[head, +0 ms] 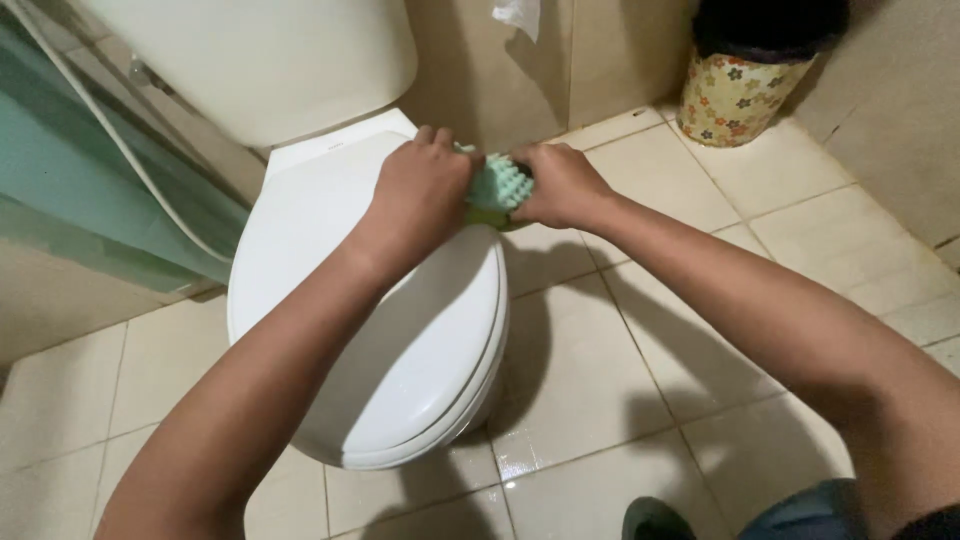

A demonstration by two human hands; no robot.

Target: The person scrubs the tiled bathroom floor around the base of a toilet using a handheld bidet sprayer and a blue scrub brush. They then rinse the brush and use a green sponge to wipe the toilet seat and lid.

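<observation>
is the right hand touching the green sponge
Touching. The head view shows the right hand closed around one end of the green sponge, with the left hand gripping the other end.

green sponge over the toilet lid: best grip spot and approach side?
Judging from the view, the two short ends. The green sponge is held between the left hand and right hand, each closed over one end, leaving its bumpy middle showing. It sits above the right rear edge of the closed toilet lid, so coming in from either side looks free; the cistern crowds the back.
</observation>
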